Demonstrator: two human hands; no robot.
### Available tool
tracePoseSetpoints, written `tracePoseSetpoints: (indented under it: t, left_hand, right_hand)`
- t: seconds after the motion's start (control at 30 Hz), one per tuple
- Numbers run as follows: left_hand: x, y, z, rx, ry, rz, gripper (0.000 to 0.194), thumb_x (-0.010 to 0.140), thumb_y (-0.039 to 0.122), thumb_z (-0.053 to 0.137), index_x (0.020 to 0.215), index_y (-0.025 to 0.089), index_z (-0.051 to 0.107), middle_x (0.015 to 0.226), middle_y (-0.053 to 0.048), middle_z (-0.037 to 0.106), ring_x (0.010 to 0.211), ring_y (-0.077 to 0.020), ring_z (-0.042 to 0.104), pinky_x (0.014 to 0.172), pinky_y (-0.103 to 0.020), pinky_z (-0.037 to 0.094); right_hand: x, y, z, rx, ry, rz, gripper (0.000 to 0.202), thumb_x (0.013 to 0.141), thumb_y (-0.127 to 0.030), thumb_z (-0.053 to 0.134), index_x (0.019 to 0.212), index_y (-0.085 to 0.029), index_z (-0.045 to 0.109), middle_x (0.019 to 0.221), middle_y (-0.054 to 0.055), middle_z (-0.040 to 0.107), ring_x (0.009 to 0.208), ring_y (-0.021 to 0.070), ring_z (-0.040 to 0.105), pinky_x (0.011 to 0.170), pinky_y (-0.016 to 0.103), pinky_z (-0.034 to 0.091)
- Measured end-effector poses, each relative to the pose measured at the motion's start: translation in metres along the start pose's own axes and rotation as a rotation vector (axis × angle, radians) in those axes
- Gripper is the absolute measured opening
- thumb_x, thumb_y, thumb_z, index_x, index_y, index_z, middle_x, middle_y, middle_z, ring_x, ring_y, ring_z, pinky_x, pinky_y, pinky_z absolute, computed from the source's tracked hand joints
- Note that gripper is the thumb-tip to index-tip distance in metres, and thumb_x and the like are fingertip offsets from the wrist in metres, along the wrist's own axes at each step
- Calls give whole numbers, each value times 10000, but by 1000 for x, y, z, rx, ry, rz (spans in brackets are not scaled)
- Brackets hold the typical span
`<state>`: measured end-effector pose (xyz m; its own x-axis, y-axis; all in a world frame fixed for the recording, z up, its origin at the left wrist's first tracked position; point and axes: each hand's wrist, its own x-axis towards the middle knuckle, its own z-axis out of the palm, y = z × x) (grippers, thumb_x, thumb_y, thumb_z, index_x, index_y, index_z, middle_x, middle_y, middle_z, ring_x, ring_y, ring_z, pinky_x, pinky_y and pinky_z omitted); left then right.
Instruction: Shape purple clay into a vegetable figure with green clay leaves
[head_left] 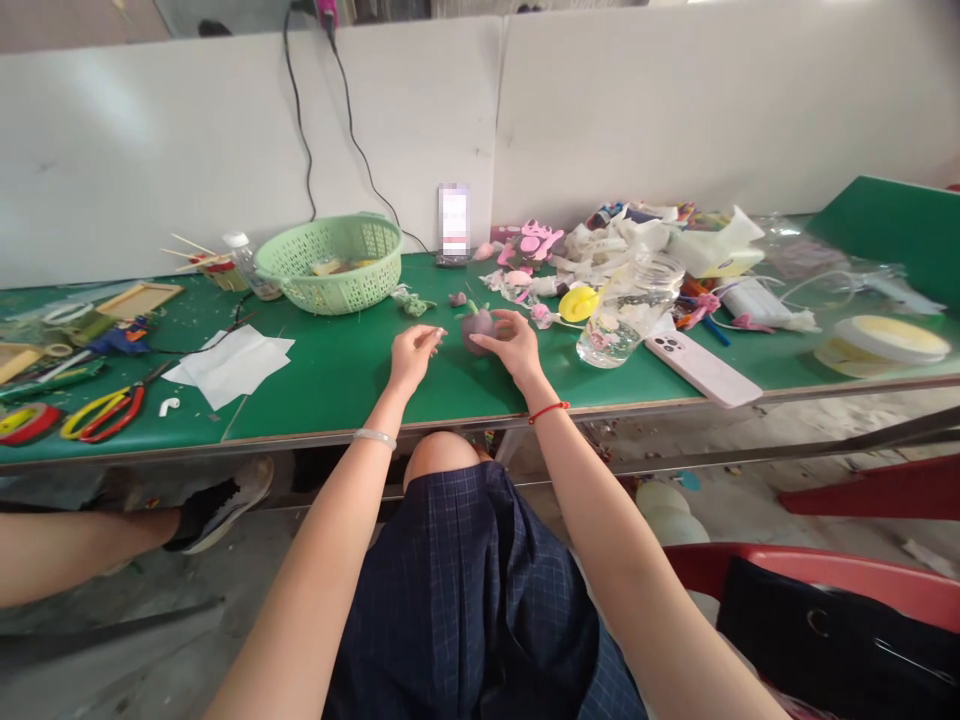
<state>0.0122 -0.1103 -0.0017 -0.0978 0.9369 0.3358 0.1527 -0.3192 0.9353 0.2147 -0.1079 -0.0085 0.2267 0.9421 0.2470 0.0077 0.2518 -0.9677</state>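
In the head view my right hand (516, 350) curls its thumb and fingers round a purple, rounded piece (475, 326) that looks like clay and has a green stalk on top. The piece is upright, low over or on the green tabletop (352, 365); I cannot tell which. To its left, my left hand (413, 358) is closed in a pinch, apart from the purple piece. Whatever its fingertips hold is too small to name. A small purple lump (457, 299) and a crumpled green piece (414, 305) lie just beyond my hands.
A green basket (330, 285) stands back left, near white paper sheets (232, 365) and scissors (112, 415). On the right are a clear water jar (626, 315), a pink phone (705, 370) and a tub (881, 347). A lit phone (454, 225) leans against the wall.
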Motion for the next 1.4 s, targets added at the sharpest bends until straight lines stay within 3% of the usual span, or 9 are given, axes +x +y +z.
tracePoseSetpoints:
  t: [0.1,0.2,0.3,0.47,0.73,0.9,1.17,1.4]
  left_hand:
    - [0,1,-1,-27,-3,-15,270,818,446,821,836,177,812,748,-54,774,668,-155,670,626,-259,536]
    - [-1,2,-1,-83,6,-27,340,849,508,801,858,169,822,736,-60,756,648,-141,644,603,-250,515]
    - [-3,3,-1,-134,12,-32,402,852,569,789,852,169,827,712,-55,737,637,-131,629,593,-244,507]
    - [-4,4,-1,-175,22,-17,428,744,577,865,880,172,842,767,-59,775,673,-127,651,621,-235,517]
    - [-4,7,-2,-153,-2,-60,373,738,526,865,875,178,849,761,-63,783,664,-130,640,618,-237,519]
    - [-5,8,-4,-164,-39,-63,433,756,570,856,958,187,864,750,-56,773,627,-116,603,600,-237,513]
    - [-5,9,-2,-212,-59,-61,460,673,587,908,843,167,830,716,-49,749,627,-113,628,611,-236,536]
    - [-7,10,-3,-233,-81,-83,475,725,574,890,1006,193,856,758,-27,740,654,-108,638,651,-242,563]
  right_hand:
    - [-2,-4,0,258,57,93,607,513,-350,999,1057,-243,753,899,-31,713,869,158,690,836,294,595]
    - [-5,-11,3,537,11,216,334,656,-278,945,932,-246,760,921,-25,774,960,155,750,851,253,612]
    - [-8,-18,6,659,-34,301,121,784,-189,857,831,-244,760,964,-15,816,1052,141,776,921,229,623]
    - [-11,-23,7,700,-99,359,112,841,-136,815,835,-236,765,920,-11,833,1062,149,795,958,239,636]
    - [-6,-23,2,776,53,412,224,885,-120,762,774,-264,631,870,-64,819,965,117,810,827,205,657]
    - [-6,-22,1,707,-16,352,237,848,-172,819,765,-264,616,895,-55,818,982,123,805,861,217,644]
    - [-7,-20,0,678,7,419,164,864,-269,812,833,-273,651,927,-55,799,978,128,787,899,273,626]
    - [-8,-22,-1,621,-50,404,173,852,-314,831,830,-268,666,963,-31,804,1001,144,783,930,290,621]
